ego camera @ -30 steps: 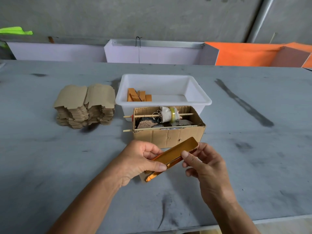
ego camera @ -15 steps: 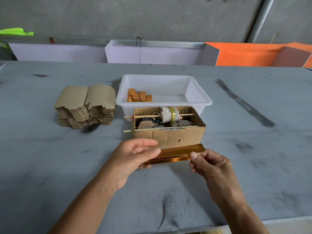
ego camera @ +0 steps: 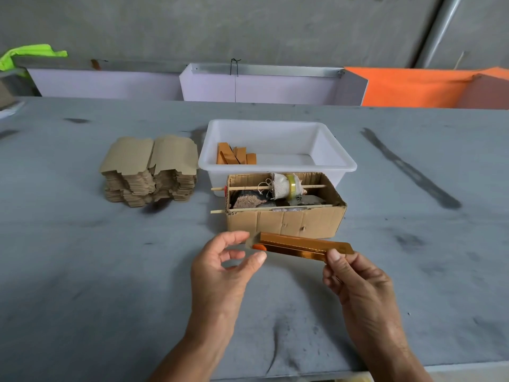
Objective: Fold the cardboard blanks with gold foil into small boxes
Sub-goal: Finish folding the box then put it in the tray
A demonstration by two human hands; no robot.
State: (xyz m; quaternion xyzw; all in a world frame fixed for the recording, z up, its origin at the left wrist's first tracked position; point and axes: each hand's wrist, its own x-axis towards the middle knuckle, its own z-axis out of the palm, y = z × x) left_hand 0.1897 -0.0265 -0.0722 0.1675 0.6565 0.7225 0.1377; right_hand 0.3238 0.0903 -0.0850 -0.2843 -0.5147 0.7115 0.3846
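Note:
A long, narrow gold-foil box (ego camera: 297,245) hangs level above the table, just in front of the brown carton. My right hand (ego camera: 355,279) pinches its right end between thumb and fingers. My left hand (ego camera: 225,263) is at the box's left end with its fingers loosely spread, thumb and forefinger apart from the foil. A stack of flat cardboard blanks (ego camera: 150,172) lies to the left, brown side up. Several folded gold boxes (ego camera: 235,157) stand in the left part of the white plastic tub (ego camera: 338,164).
A brown corrugated carton (ego camera: 286,223) with two wooden skewers through it and a tape roll on one stands between tub and hands. Lilac and orange bins (ego camera: 413,86) line the far table edge. The near table edge runs below my forearms.
The gold box has turned from tilted to level and shifted right. My left hand has let go of it and opened; my right hand has kept hold of the right end.

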